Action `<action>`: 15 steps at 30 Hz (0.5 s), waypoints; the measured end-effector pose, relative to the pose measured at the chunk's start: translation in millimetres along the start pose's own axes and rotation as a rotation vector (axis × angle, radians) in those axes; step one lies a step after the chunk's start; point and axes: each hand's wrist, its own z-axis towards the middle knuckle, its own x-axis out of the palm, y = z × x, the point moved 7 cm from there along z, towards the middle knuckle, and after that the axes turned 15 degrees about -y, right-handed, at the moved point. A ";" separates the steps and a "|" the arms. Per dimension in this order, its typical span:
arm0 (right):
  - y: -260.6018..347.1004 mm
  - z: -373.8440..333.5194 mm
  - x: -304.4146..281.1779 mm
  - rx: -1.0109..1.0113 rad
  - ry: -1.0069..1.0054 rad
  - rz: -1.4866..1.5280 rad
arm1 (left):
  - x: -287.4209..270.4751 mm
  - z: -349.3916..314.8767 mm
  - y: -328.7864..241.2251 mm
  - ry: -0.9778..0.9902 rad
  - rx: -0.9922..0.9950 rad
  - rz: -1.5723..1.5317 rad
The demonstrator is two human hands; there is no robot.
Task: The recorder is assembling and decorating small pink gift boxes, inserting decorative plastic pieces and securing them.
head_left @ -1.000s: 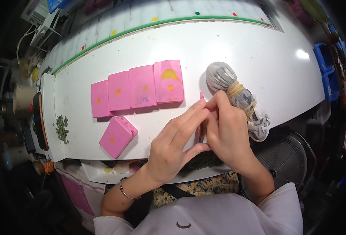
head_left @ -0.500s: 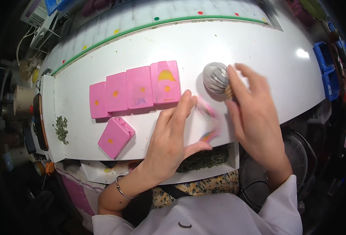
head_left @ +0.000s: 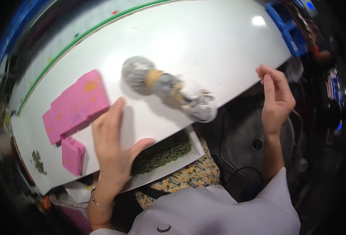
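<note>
Since half a second ago, both hands are moving apart: the right hand (head_left: 275, 102) is pulling away from the grey bundle (head_left: 169, 87) and is now hanging off the right edge of the white table (head_left: 204, 43), fingers loosely curled, pinching nothing I can make out. Left hand (head_left: 112, 147) is lying open and flat on the near table edge, holding nothing. That bundle is lying between them, tied with tan bands. Pink boxes (head_left: 75, 105) are sitting at the left.
</note>
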 end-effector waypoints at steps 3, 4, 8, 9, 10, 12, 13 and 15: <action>-69.8 -16.8 -42.5 0.239 -0.049 -0.081 | -10.7 -4.6 -1.7 -0.133 -0.020 -0.087; -93.8 -26.1 -56.2 0.315 -0.052 -0.107 | -12.5 -2.4 -7.4 -0.135 0.011 -0.006; -211.1 -99.7 -88.0 0.566 0.090 -0.256 | -1.9 16.7 -70.4 -0.150 0.361 0.112; -248.1 -128.2 -91.5 0.666 0.161 -0.244 | 6.3 21.6 -88.8 -0.135 0.459 0.116; -286.1 -158.8 -93.4 0.741 0.274 -0.284 | 11.1 31.0 -107.3 -0.130 0.486 0.117; -324.3 -204.5 -89.9 0.852 0.366 -0.428 | 36.7 41.8 -148.1 0.006 0.700 0.280; -348.6 -231.7 -86.7 0.877 0.496 -0.535 | 46.0 49.3 -164.9 0.011 0.722 0.291; -406.8 -310.7 -83.2 1.030 0.715 -0.656 | 81.1 56.5 -193.9 0.182 0.803 0.322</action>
